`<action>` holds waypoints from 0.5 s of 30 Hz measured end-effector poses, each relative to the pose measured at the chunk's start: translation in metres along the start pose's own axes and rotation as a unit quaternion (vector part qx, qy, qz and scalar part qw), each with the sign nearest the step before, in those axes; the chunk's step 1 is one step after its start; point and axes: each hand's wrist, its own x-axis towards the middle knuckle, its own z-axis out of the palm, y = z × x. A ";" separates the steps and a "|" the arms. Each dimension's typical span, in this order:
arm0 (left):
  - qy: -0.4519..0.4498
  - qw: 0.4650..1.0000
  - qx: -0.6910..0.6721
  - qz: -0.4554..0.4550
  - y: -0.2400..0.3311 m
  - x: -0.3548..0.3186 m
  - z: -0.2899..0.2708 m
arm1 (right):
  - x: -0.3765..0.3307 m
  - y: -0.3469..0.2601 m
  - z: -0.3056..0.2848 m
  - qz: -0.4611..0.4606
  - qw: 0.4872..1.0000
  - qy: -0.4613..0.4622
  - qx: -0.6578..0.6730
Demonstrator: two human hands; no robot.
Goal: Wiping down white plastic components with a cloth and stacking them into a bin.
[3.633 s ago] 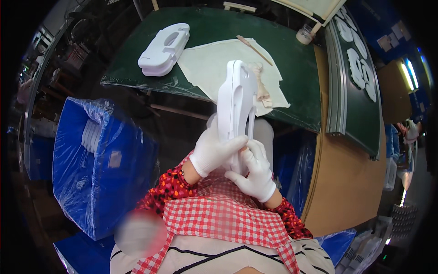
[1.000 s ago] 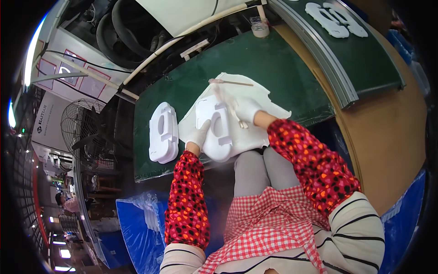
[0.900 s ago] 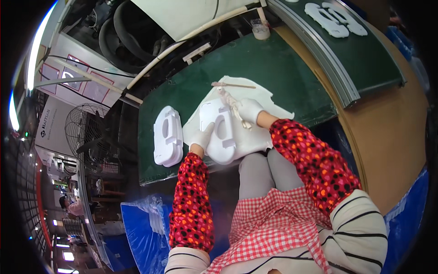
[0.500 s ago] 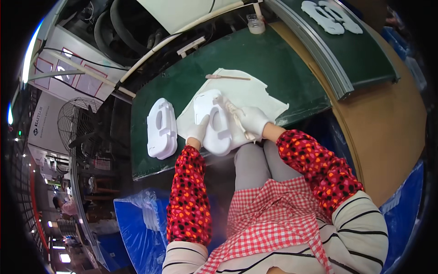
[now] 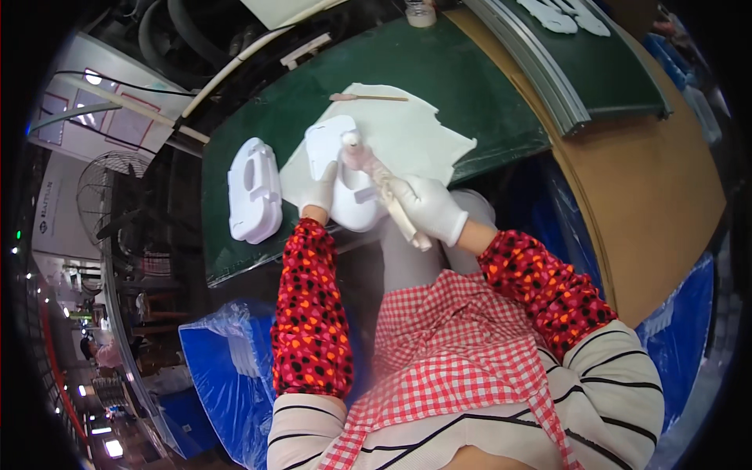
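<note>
My gloved left hand (image 5: 317,194) grips the left side of a white plastic case (image 5: 356,213) with a carrying-handle opening, tilted at the table's near edge. In my gloved right hand (image 5: 432,210) is a long twisted bundle of whitish cloth (image 5: 374,171), fingers closed round its middle. Its rounded upper end lies over the case near the handle opening; whether it touches cannot be told. A second white case (image 5: 254,194) rests to the left. Beneath the held case spreads a pale cloth sheet (image 5: 427,137), carrying a thin stick with a wrapped end (image 5: 376,98).
The green tabletop (image 5: 486,86) ends close to my knees. A small jar (image 5: 421,14) stands at the far edge. To the right run a metal rail (image 5: 540,70) and brown cardboard (image 5: 627,196). A plastic-lined blue bin (image 5: 215,376) sits at lower left, a fan (image 5: 117,196) beyond.
The cloth bundle has swung from the case's right edge to over its handle opening, with my right hand tilting it. My left hand keeps its hold. The whole view has shifted slightly.
</note>
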 end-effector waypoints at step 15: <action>-0.001 0.975 -0.166 -0.150 0.014 -0.020 -0.017 | -0.045 0.020 -0.010 0.013 0.989 -0.011 0.145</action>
